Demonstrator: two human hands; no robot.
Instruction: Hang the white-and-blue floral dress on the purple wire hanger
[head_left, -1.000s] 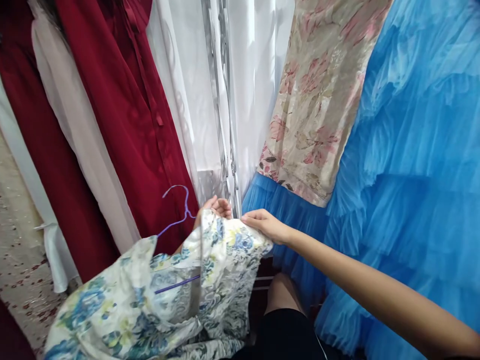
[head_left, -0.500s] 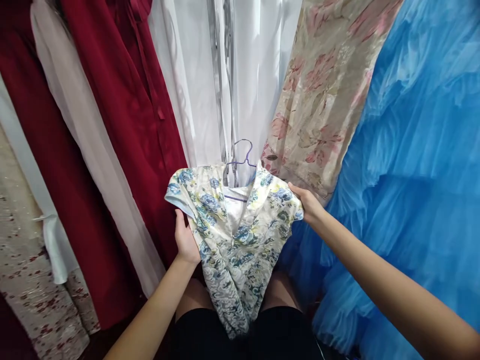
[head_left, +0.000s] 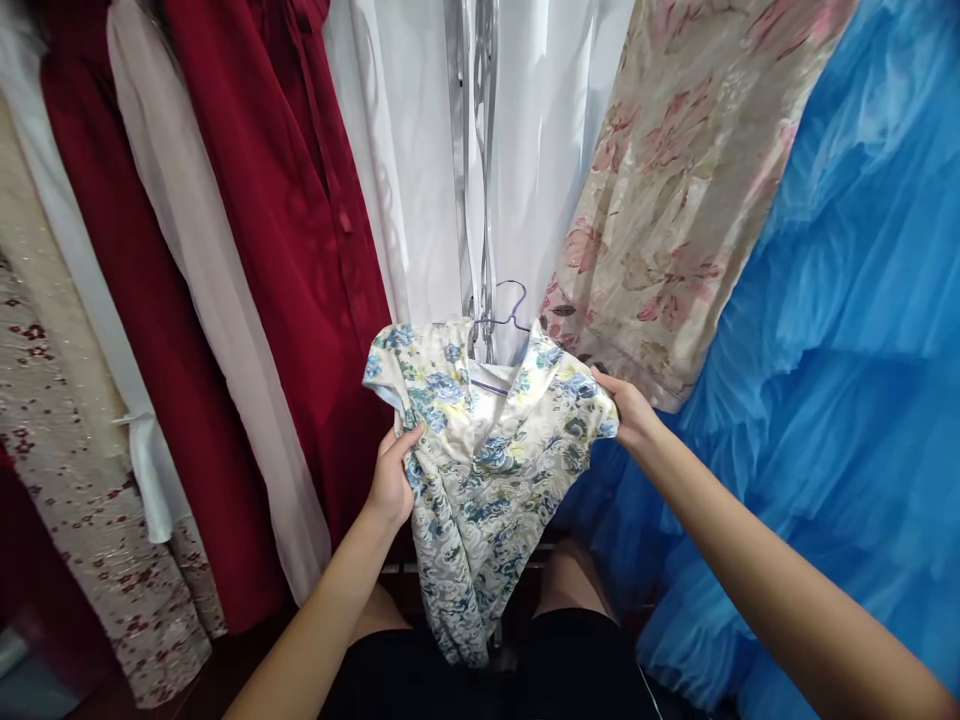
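Note:
A floral dress (head_left: 499,455) in white, blue and yellow hangs in front of me on a purple hanger (head_left: 512,308), whose hook stands up above the V-shaped neckline. My left hand (head_left: 394,475) grips the dress's left side below the sleeve, thumb on the front and the other fingers behind the cloth. At the opposite sleeve, my right hand (head_left: 626,408) pinches the outer edge, its fingers partly hidden behind the fabric. The lower part of the dress narrows and hangs down between my knees.
Long garments hang behind: dark red dresses (head_left: 277,250), a pale pink one (head_left: 217,270), white cloth (head_left: 420,150), a beige floral skirt (head_left: 667,200) and a ruffled blue tulle gown (head_left: 862,420). At far left hangs a sequined beige dress (head_left: 82,500).
My left hand has closed its thumb over the front of the dress, where before it lay along the side edge. The view has shifted a little, moving everything rightward.

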